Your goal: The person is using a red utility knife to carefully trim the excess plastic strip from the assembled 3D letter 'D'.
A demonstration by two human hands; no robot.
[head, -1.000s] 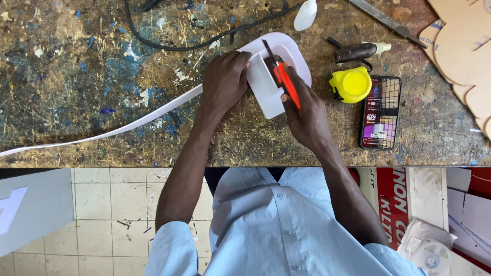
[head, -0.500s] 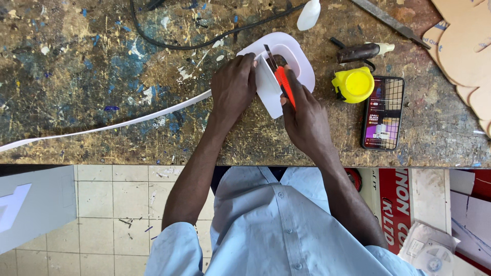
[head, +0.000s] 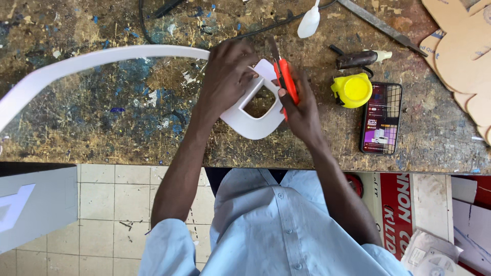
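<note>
A white cut-out letter shape (head: 250, 122) lies on the paint-stained workbench (head: 112, 117). My left hand (head: 225, 76) presses down on its upper left part. A long white strip (head: 92, 59) curves away from under that hand toward the left edge. My right hand (head: 302, 110) grips a red utility knife (head: 285, 82) with its blade pointing away from me, held against the right edge of the white shape.
A yellow tape measure (head: 353, 90) and a lit phone (head: 381, 118) lie right of my right hand. A dark-handled tool (head: 360, 59), a metal file (head: 381, 25), a white spoon-like piece (head: 309, 21) and black cable (head: 148, 23) lie further back. Brown cardboard cut-outs (head: 463, 51) fill the far right.
The white shape has been turned and now lies flatter, nearer the bench's front edge. The long strip has swung up from the lower left to arc across the upper left.
</note>
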